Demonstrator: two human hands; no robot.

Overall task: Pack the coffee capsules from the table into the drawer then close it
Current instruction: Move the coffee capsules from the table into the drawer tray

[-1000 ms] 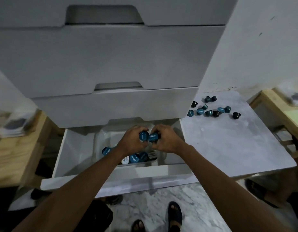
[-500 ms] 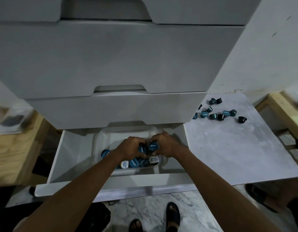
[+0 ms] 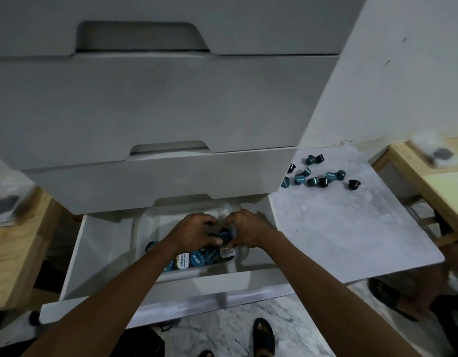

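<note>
A tall grey drawer cabinet (image 3: 155, 104) fills the far and left part of the view, its upper drawers shut and its lowest drawer (image 3: 99, 256) pulled out toward the person. To the right of it, touching its side, stands a low table with a pale marbled top (image 3: 351, 228). Light wooden furniture shows at both edges, a bench-like piece on the left (image 3: 14, 243) and another on the right (image 3: 428, 173), each carrying blurred items that cannot be made out. Inside the open drawer sits a clear plastic container (image 3: 150, 222), and along its near side lie packed coffee capsules (image 3: 204, 256), mostly teal-lidded with a couple of white-labelled ones. Both forearms reach in from the near edge to the container. The left hand (image 3: 194, 233) is curled downward over the capsules, fingers bent; what it grips, if anything, cannot be told. The right hand (image 3: 248, 230) is closed narrowly around one teal-lidded capsule (image 3: 225, 234), pinched between thumb and fingers just above the packed ones, and the two hands nearly touch. At the far left corner of the table, loose capsules (image 3: 318, 176) lie scattered, some on their sides, one dark capsule (image 3: 353, 184) a little apart to the right.
</note>
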